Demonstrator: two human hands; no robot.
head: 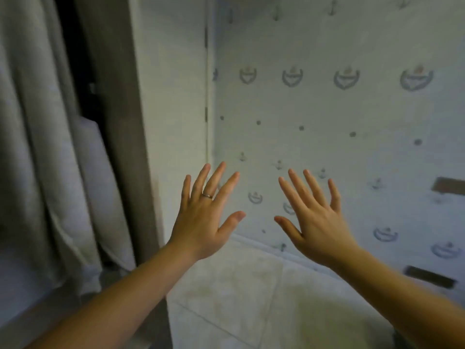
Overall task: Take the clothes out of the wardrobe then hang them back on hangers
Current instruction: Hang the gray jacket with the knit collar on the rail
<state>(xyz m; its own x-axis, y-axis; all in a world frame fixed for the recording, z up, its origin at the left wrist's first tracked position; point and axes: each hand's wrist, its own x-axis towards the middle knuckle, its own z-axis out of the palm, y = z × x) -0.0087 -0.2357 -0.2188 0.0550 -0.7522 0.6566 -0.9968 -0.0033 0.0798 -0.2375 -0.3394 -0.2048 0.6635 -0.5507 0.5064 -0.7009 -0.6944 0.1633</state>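
My left hand is raised with its back to me, all five fingers straight and fanned wide, gripping nothing. My right hand is up beside it in the same way, spread wide and bare of any load. The two thumbs point at each other across a small gap and do not touch. I count one ring, on a finger of the left hand. Both forearms run out of the bottom edge.

Beyond my fingertips stands one pale panel printed with crests and dots. The upper row shows four whole crests and a fifth cut at the corner seam; the row of dots below has five. Lower crests are partly hidden behind my hands. I cannot tell whether my fingers touch the panel, or whether it is part of the wardrobe. Two dark bars sit on it at the right, the upper one cut by the frame edge; both are too blurred to name.

At the left hangs pale cloth in long folds, next to one dark post. Whether it is clothes or a curtain I cannot tell. Between post and panel is a strip of white wall. Below lies a light tiled floor.
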